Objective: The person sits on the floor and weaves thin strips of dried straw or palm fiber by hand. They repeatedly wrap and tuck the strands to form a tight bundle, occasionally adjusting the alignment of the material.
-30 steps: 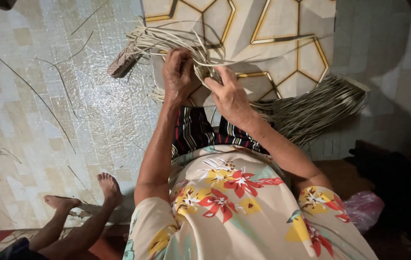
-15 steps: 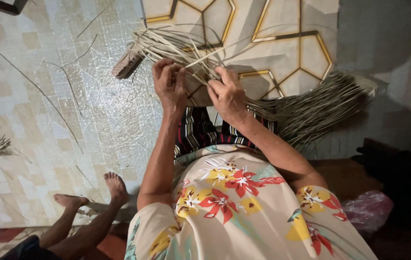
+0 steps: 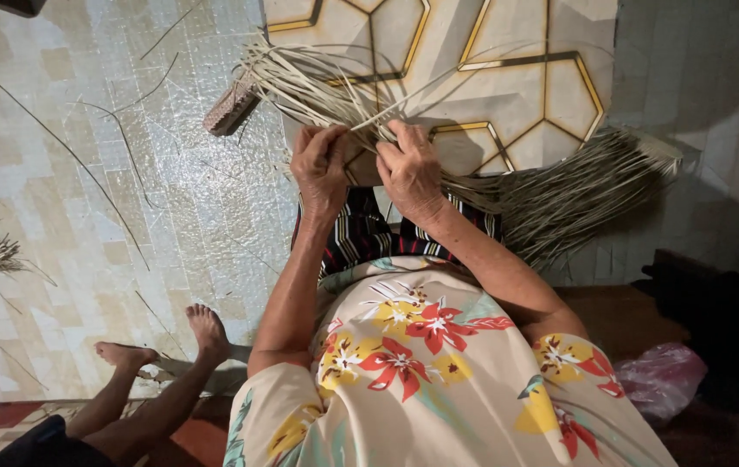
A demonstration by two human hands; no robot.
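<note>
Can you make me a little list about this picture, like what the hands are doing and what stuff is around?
left hand: gripping thin pale strips, fingers curled shut
right hand: pinching the same strips, close beside the other hand
strips: a fanned bunch spreading up and left from the hands
bigger bundle: long dry strips lying to the right of the hands
floor: pale tiles with loose strands scattered on them
panel: light board with dark and gold hexagon lines, under the strips
someone else: two bare feet at lower left
</note>
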